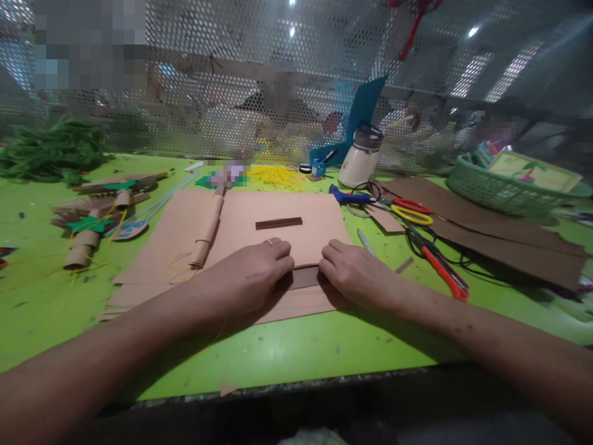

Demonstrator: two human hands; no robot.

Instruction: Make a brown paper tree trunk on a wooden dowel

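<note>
My left hand [252,272] and my right hand [354,272] rest side by side on a stack of tan sheets [259,228] on the green table [296,352]. Both have their fingers curled down, pressing on a dark brown strip [304,277] that lies between them on the stack. A ring shows on my left hand. A second, shorter dark brown strip [278,223] lies farther back on the top sheet. A tan rolled tube [209,232] lies across the sheets to the left.
Yellow-handled scissors [410,213], a red cutter [442,266], a blue glue gun [349,196] and a white jar [360,157] sit at the right. Brown sheets [491,232] and a green basket [500,185] lie beyond. Paper rolls with green pieces [92,222] sit left. A perforated metal screen [278,74] stands behind.
</note>
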